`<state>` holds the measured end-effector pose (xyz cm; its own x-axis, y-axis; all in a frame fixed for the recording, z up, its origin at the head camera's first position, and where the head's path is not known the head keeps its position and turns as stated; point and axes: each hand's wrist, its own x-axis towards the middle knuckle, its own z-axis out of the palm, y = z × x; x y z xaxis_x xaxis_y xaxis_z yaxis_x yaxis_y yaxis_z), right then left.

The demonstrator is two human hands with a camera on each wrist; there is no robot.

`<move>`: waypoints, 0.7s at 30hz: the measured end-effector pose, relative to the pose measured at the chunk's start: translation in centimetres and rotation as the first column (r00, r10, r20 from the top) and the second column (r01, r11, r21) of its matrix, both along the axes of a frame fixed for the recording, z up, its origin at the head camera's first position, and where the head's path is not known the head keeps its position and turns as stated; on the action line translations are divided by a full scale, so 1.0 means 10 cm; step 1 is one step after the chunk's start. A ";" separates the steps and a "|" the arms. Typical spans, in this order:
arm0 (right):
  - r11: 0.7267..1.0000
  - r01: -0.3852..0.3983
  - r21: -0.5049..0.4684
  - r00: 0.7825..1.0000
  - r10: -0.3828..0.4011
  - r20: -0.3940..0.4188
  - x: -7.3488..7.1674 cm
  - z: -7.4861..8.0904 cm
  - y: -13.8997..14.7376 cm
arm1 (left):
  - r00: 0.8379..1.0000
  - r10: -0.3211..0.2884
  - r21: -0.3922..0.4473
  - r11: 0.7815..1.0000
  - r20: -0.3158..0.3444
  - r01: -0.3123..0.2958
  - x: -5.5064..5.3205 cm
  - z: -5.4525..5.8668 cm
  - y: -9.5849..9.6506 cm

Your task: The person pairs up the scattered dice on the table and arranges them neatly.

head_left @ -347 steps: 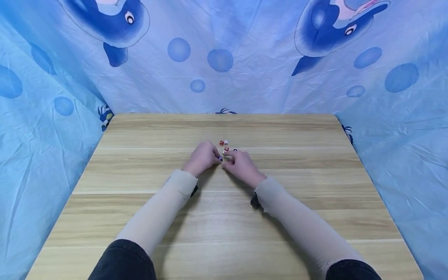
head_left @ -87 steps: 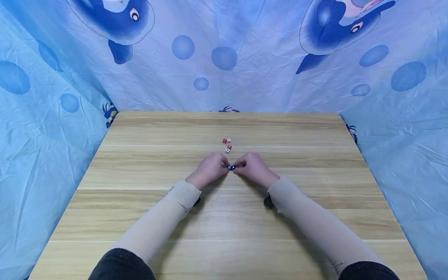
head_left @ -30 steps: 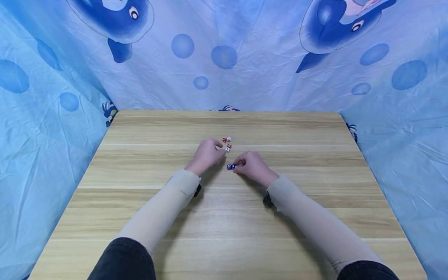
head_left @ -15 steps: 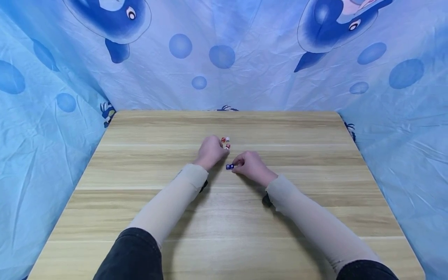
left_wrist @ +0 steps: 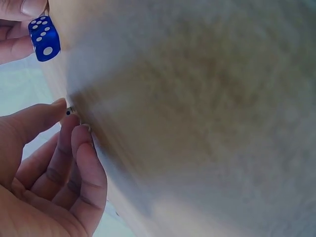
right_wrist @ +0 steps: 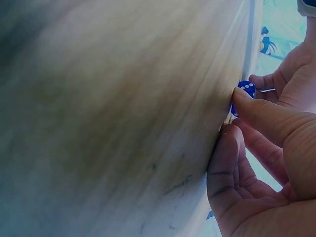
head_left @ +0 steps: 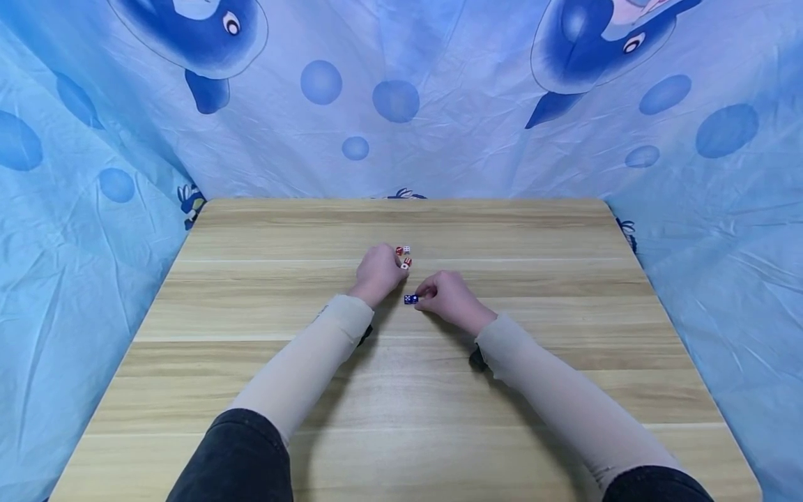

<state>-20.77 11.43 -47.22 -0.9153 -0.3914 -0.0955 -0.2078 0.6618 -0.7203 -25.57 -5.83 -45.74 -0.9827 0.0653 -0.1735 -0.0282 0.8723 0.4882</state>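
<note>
Two blue dice [head_left: 409, 300] sit side by side, faces aligned, on the tabletop [head_left: 502, 237], about midway between its left and right edges and nearer the far edge. The right hand [head_left: 448, 296] is clamped on the right-hand die, thumb against fingertip; this likely keeps the pair from shifting. The left hand [head_left: 379, 270] pinches a white die [head_left: 404, 266], set closer to the far edge. A fingertip pinch probably suits cubes this small, leaving most faces uncovered. Whether the white die bears on the surface cannot be told from here.

A red die [head_left: 408, 261] lies just beyond it; contact between the two is unclear. Nearer the far edge, a second red die [head_left: 399, 250] and a second white die [head_left: 406, 249] form another side-by-side pair.

The blue dice are glossy, apparently plastic, with rounded corners and white pips. The tabletop is pale, streaked wood grain with rounded far corners. Behind its far edge hangs a creased blue curtain [head_left: 464, 160] printed with dolphins and bubbles.
</note>
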 end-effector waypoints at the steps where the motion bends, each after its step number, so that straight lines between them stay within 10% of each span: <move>1: 1.000 0.002 0.000 1.000 -0.002 0.000 0.00 0.00 0.00 | 1.000 -0.004 0.000 1.000 0.001 0.004 0.00 0.00 0.00; 21: 1.000 0.018 0.005 0.999 -0.018 0.026 0.01 0.01 -0.01 | 0.971 -0.237 0.078 0.968 -0.035 0.239 0.18 -0.01 -0.17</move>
